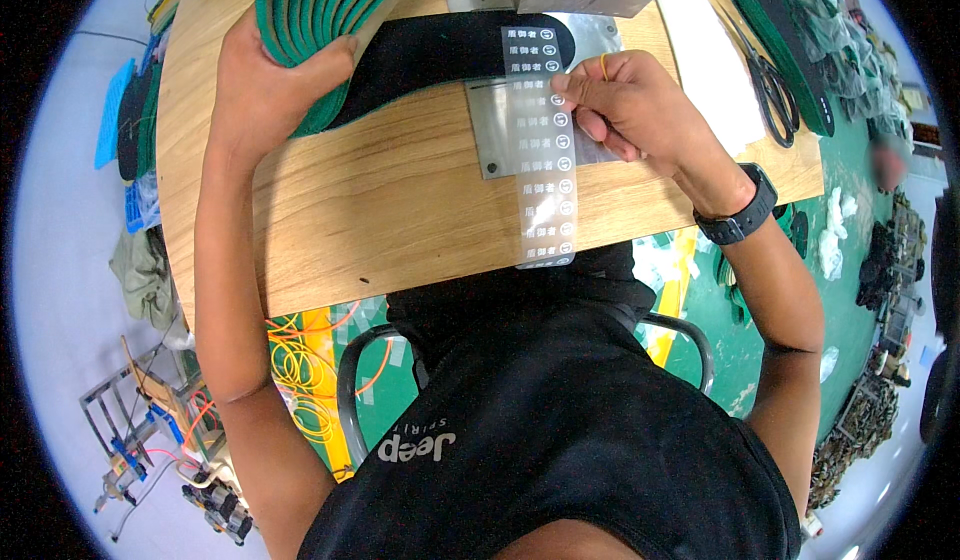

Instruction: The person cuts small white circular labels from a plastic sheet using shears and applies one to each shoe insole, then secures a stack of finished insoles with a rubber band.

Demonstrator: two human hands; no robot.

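Gripping a fanned stack of green-edged shoe insoles (320,5) at the far left part of the wooden bench (400,210), the left hand (262,85) is curled around the stack's lower edge, thumb pressed on top. A long clear plastic strip of printed labels (545,150) is pinched near its upper part by the right hand (620,110), fingers drawn close together. The strip is laid over a black insole (440,50) and a flat grey metal plate (495,125), and its lower end overhangs the near edge. Black-handled scissors (772,90) are seen by the right edge.
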